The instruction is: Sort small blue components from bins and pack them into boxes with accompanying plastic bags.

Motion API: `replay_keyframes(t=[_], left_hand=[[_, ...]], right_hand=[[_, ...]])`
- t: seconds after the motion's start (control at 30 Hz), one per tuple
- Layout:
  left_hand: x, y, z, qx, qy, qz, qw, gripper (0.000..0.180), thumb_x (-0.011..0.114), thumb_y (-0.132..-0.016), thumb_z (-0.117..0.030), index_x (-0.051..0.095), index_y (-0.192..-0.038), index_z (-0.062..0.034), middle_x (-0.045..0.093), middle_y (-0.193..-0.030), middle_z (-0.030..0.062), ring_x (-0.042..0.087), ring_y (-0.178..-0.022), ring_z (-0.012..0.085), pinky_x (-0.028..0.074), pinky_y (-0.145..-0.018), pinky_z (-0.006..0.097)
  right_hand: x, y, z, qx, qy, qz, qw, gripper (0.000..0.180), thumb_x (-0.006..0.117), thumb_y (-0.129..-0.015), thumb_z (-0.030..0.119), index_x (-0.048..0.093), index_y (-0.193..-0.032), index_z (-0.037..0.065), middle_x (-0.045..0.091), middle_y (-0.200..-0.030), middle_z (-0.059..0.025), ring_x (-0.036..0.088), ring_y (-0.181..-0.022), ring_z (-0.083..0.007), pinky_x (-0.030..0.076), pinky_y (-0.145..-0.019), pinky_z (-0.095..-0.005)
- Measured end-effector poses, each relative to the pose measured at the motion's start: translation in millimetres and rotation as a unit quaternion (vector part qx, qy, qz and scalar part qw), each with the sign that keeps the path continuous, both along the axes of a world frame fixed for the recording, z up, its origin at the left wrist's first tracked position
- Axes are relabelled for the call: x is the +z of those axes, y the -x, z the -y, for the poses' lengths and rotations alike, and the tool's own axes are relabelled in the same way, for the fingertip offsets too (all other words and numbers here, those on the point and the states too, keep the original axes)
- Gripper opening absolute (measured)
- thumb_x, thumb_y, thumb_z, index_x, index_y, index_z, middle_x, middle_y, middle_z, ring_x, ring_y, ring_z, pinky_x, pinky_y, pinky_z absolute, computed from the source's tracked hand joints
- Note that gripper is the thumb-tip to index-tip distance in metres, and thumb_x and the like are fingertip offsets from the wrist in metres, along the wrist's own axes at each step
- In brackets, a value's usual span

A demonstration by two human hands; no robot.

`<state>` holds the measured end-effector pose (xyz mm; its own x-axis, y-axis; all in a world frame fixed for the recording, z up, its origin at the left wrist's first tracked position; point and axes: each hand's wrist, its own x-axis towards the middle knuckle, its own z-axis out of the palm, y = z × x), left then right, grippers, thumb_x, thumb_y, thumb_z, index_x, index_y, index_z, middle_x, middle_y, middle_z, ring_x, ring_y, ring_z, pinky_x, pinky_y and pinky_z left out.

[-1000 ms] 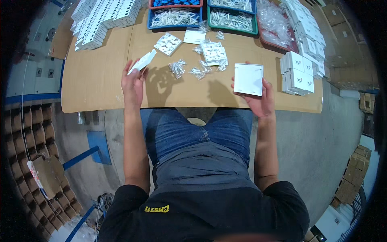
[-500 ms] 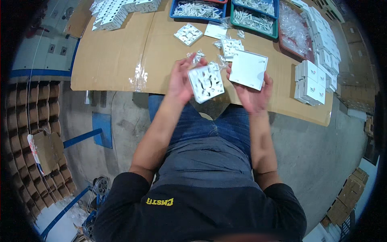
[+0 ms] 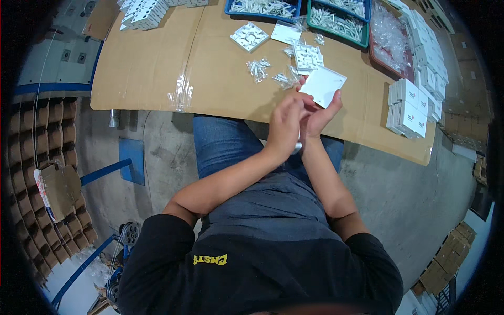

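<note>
A wide table covered with brown cardboard [image 3: 157,68] is seen across the far part of the scene, with the seated person's lap just below its near edge. Along the far right, a blue tray [image 3: 262,8] and a green tray [image 3: 338,18] are set side by side, each filled with small white parts, and a red tray [image 3: 391,42] holding clear plastic bags is placed to their right. Further right, rows of small white boxes [image 3: 428,68] are stacked along the table's edge, and a nearer group of white boxes [image 3: 407,107] with small red marks is stood near the right corner. At the far left, a stack of white plates [image 3: 144,10] is laid. Beside the table on the left, a brown gridded carton divider [image 3: 47,157] is seen on the floor. A white square plate [image 3: 323,85] is held above the near edge of the table: it is gripped by the right hand [image 3: 320,113], whose fingers are curled around its near-right edge. The left hand [image 3: 286,123] is pressed against the right hand just near-left of the plate, fingers bent; whether anything is pinched in it cannot be told. Just beyond the plate, a white gridded frame [image 3: 307,55] is laid, with another white frame [image 3: 248,37] further left. Small clear bags of screws [image 3: 260,68] are scattered between them.
</note>
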<state>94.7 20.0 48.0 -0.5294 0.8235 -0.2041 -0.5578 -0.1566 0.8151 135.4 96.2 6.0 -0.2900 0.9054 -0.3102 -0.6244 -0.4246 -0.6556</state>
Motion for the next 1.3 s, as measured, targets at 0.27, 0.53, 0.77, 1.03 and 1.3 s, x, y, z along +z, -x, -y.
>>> replay_keyframes(t=[0.27,0.53,0.77,1.03,1.3], left_hand=[[-23.3,0.6,64.8,-0.267,0.017,-0.395,0.879,0.099,0.089,-0.066,-0.024,0.026,-0.141,-0.0061,0.026,-0.14,0.0243,0.023,-0.143,0.0409,0.024,-0.118,0.048],[-41.3,-3.4,60.6,-0.192,0.0,-0.443,0.875,0.088,0.087,-0.066,-0.019,0.032,-0.134,-0.0032,0.028,-0.134,0.0226,0.032,-0.136,0.0385,0.038,-0.109,0.045],[-23.3,40.0,50.5,-0.095,0.008,0.203,0.975,0.049,0.045,-0.101,-0.042,0.046,-0.134,-0.0067,0.052,-0.136,0.0168,0.055,-0.127,0.0398,0.051,-0.099,0.058],[-22.6,73.5,46.8,-0.171,-0.012,0.348,0.922,0.062,0.033,-0.105,-0.052,0.038,-0.151,-0.0106,0.054,-0.139,0.0187,0.055,-0.126,0.0413,0.045,-0.105,0.061],[-18.4,84.0,44.6,-0.192,0.037,0.294,0.935,0.073,0.024,-0.103,-0.063,0.041,-0.148,-0.0075,0.057,-0.135,0.0231,0.058,-0.123,0.0438,0.048,-0.101,0.062]], right_hand=[[-23.0,-32.0,10.7,0.078,0.127,-0.096,0.984,0.067,0.048,-0.095,0.056,0.051,-0.133,0.001,0.062,-0.118,-0.0208,0.063,-0.102,-0.0352,0.055,-0.086,-0.0443],[-16.6,-43.4,7.8,0.064,0.156,-0.188,0.968,0.065,0.055,-0.094,0.05,0.048,-0.139,0.003,0.057,-0.131,-0.0239,0.06,-0.114,-0.0397,0.052,-0.098,-0.0464],[12.9,-59.4,-9.4,0.141,0.085,-0.291,0.942,0.075,0.052,-0.093,0.045,0.032,-0.153,0.005,0.041,-0.148,-0.029,0.047,-0.131,-0.0423,0.039,-0.112,-0.0523],[13.9,-56.3,-11.6,0.216,0.025,-0.253,0.943,0.074,0.05,-0.096,0.052,0.029,-0.157,0.016,0.038,-0.15,-0.03,0.048,-0.131,-0.042,0.04,-0.109,-0.0528],[15.9,-52.7,-11.2,0.198,0.093,-0.309,0.926,0.071,0.045,-0.101,0.056,0.035,-0.152,0.007,0.034,-0.151,-0.0335,0.046,-0.133,-0.0444,0.043,-0.109,-0.0558]])
